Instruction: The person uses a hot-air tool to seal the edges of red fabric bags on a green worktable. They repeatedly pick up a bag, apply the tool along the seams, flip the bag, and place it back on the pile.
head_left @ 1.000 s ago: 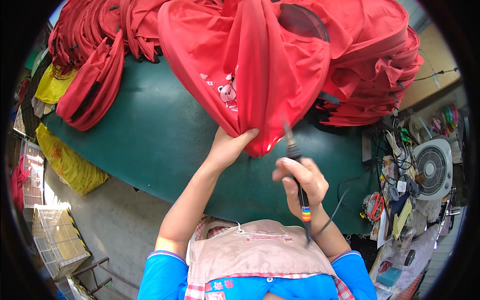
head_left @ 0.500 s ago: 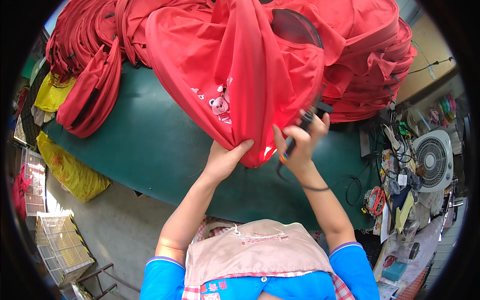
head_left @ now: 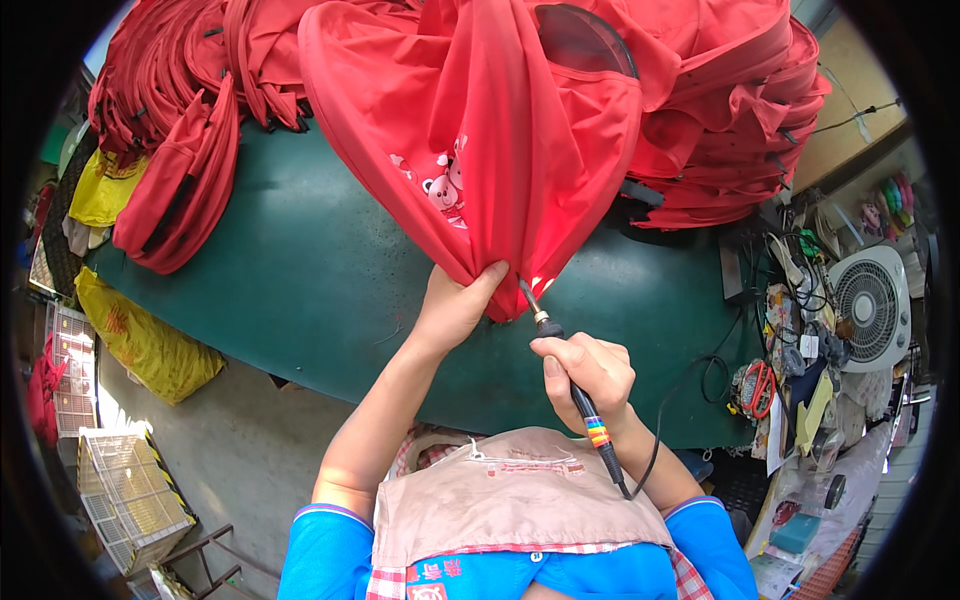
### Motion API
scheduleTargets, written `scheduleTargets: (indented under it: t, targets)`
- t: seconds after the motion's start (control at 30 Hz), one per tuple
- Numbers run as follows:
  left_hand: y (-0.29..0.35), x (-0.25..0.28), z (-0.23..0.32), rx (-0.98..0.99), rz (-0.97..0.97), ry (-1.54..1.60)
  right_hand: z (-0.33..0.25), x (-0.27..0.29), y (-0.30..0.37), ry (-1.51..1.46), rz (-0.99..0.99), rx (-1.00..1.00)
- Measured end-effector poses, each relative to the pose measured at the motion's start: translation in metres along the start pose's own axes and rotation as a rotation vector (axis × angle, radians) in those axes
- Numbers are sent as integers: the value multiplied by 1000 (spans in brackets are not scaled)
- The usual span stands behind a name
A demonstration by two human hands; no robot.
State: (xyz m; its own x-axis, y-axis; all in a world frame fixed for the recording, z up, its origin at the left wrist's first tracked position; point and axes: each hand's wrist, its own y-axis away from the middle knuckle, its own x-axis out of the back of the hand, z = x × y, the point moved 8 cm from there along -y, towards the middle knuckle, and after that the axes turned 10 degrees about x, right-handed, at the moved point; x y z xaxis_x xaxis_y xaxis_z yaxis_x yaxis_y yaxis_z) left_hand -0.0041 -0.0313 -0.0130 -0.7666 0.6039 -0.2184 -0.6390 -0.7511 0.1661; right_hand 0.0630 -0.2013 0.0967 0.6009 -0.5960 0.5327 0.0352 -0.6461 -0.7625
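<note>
A red fabric piece with a printed bear and a stiff curved edge hangs over the near part of the green table. My left hand pinches its gathered lower corner, thumb on top. My right hand is closed round a black soldering iron with a rainbow band and a cord at its rear. The iron's metal tip meets the red fabric just right of my left thumb; whether it touches or sits slightly above, I cannot tell.
Red fabric stacks lie along the far side of the green table. At the right are a white fan, red-handled scissors and cables. A yellow bag and a wire crate are at the left.
My right hand has come down toward me and turned the soldering iron, so its tip now points up at the fabric corner. My left hand keeps its pinch.
</note>
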Motion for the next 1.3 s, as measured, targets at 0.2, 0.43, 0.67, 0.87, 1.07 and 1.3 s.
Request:
scheduleTargets:
  t: [0.2, 0.43, 0.67, 0.87, 1.07, 1.3]
  targets:
    - [1, 0, -1, -12, 10, 18, 4, -6, -6, 58, 27, -25]
    - [2, -5, 2, -4, 1, -30, 9, -17, -20, 110, -33, -71]
    - [3, -2, 2, -2, 37, -4, 2, 4, -33, 40, -105, -123]
    - [3, -11, 6, 30, 5, -19, 23, 36, -51, -55, 442, 263]
    - [5, 26, -18, -55, 313, 442, 101, -13, -77, 626, 184, 261]
    - [5, 51, 29, -211, 212, 62, 84, 30, -42, 202, 439, 135]
